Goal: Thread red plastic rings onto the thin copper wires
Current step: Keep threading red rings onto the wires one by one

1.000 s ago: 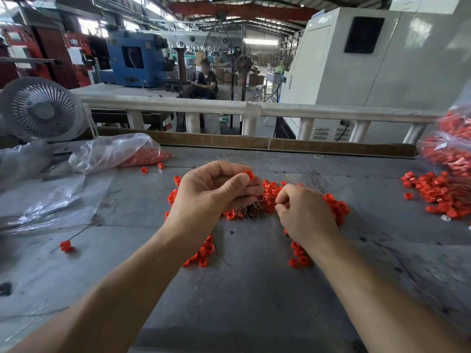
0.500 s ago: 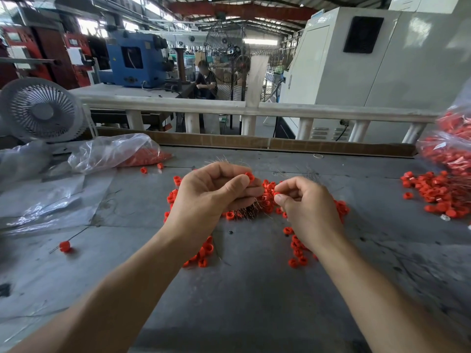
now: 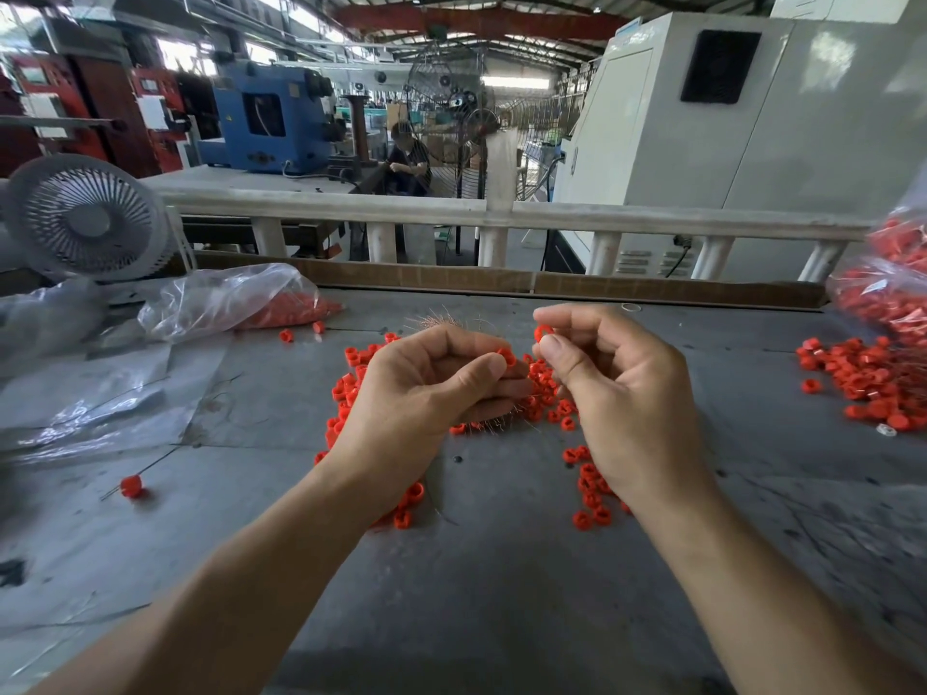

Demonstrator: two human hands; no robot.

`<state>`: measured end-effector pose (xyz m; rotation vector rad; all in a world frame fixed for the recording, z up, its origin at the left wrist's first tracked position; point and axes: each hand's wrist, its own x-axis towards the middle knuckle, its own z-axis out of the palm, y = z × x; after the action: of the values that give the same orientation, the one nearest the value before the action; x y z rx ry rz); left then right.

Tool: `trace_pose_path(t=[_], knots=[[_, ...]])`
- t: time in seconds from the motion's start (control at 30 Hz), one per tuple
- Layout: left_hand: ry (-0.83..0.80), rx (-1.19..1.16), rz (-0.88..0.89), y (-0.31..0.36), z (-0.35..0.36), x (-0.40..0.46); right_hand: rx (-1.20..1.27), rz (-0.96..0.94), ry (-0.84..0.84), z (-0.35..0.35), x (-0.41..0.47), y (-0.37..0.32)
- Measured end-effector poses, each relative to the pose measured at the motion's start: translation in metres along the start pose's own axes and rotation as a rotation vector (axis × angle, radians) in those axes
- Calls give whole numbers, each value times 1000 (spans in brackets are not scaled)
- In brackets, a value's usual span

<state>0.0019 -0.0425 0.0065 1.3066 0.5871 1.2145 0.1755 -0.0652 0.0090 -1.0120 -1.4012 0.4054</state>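
Bright, even daylight pours in from the hall's roof panels and windows far beyond the fingers (image 3: 552, 351), leaving only soft, faint shadows on the grey metal counter (image 3: 501, 594) beneath them. The wide-angle lens bows the white railing (image 3: 326, 205) behind the fingers and stretches the edges, where detail smears. The pale grey machine cabinet (image 3: 802, 117) shows mild glare.

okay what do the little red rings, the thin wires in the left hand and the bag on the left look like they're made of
Red ring, pinched by the right hand: probably moulded plastic, since it is an even, opaque red with a slight sheen.
Wires, gripped in the left hand: likely bare copper, being hair-thin, reddish-brown and splayed stiffly.
Bag: thin clear plastic film, crinkled and glossy, with red rings showing through.
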Motion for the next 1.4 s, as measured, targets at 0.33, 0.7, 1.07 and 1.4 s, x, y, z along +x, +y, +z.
trace_pose_path(t=[0.33, 0.7, 1.07, 1.4], knots=[[-4, 32, 15, 0, -2, -1, -113, -22, -115, 0, -1, -1], [-36, 44, -7, 0, -2, -1, -52, -34, -142, 0, -3, -1], [-50, 43, 11, -3, -1, 0, 21, -32, -83, 3, -5, 2], [-81, 67, 18, -5, -1, -1, -55, -94, -74, 2, -4, -2]])
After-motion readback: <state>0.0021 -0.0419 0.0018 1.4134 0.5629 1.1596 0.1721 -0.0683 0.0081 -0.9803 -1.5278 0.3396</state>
